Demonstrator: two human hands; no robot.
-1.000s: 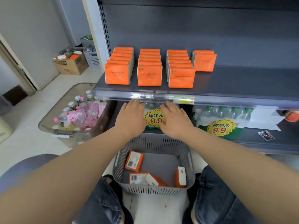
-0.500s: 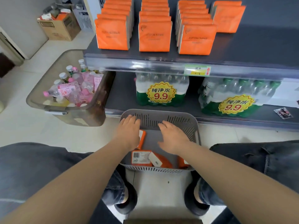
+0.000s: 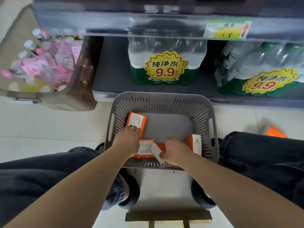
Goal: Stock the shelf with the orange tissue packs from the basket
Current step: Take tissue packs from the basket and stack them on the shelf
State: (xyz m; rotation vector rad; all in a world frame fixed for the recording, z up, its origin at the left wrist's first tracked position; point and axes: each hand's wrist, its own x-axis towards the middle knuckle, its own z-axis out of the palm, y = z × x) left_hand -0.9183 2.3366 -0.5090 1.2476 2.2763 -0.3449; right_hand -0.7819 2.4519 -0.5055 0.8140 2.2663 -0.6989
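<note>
A grey slotted basket sits on the floor between my knees. Inside it, one orange tissue pack lies label-up at the far left, another lies at the near side, and a third stands against the right wall. My left hand reaches into the basket with its fingers curled over the near edge of the far-left pack. My right hand is curled over a pack at the near side, thumb against its white end. The upper shelf's front edge runs along the top.
Two shrink-wrapped water packs stand on the bottom shelf behind the basket. A clear bin of pink bottles sits at the left. One orange pack lies on the floor by my right knee. A stool edge is below.
My view has tilted down from the stocked shelf to the basket. Both hands dropped from the shelf edge into the basket and closed onto packs.
</note>
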